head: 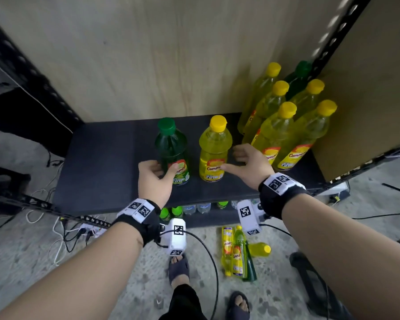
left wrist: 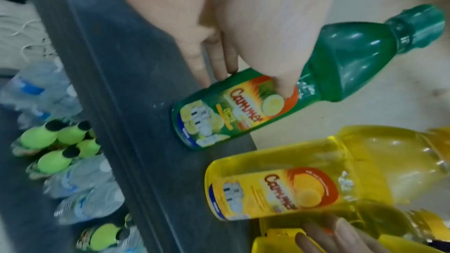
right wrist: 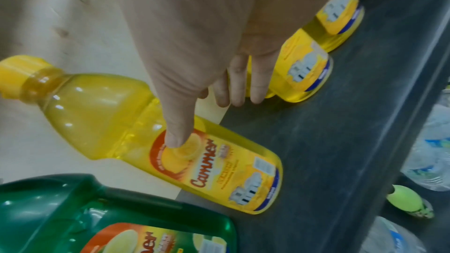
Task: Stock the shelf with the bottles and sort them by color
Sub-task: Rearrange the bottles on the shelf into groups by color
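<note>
Both arms stretched fwd, wristbands on. Left hand (head: 154, 179): thumb across the front, fingers curled round the far side, gripping. Right hand (head: 249, 162): thumb tip pressed fwd-left, fingers loosely curled and apart from the thumb, prob. not closed on anything.

Soft, even light fills the room, with faint shadows on the dark shelf (head: 106, 158). The head view bends hard at its edges, warping the rack posts (head: 333, 42). Both wrist views are smeared, labels fuzzy, small highlights glinting on the green bottle (left wrist: 353, 61).
</note>
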Available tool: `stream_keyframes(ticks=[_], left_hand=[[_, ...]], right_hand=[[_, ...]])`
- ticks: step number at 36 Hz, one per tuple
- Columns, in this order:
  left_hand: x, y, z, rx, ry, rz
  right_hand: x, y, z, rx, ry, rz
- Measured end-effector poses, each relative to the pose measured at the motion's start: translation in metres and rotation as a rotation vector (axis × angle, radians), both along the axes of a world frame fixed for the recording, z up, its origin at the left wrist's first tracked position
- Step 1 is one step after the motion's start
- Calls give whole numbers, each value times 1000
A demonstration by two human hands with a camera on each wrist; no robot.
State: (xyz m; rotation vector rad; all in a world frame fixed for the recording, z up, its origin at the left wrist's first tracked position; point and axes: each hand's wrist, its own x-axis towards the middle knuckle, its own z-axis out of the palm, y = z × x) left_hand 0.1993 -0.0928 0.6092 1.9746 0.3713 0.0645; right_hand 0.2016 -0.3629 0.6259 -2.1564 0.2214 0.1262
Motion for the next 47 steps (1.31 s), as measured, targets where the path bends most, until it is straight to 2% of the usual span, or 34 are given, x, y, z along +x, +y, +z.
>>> stream_keyframes(ticks=[4,12,15,19,24,29,39,47], left_hand=[[-15,-17,-10,10,0,48],[-15,-58,-25,18,85,-273],[-2,-71,-35,7,169,-332],[12,-82,-53,115,195,-371],[24,-90,-65,261,175,-351],[26,-93,-67,306,121,-338],[72,-117,-74,239,71,-363],[116,-146,-75,255,10,-331]], right_hand=[[-21,-18,-16,-8,24,-68],[-49,-57,-47,-234,113,-170],[-53,-71,-62,-340,140,-188],[-54,-80,-77,-474,190,-171],[-53,-90,-87,-529,225,-228],[-50,-96,-89,-548,277,-202],[-48,-96,-88,-566,321,-175],[-45,-99,-87,-585,342,-156]])
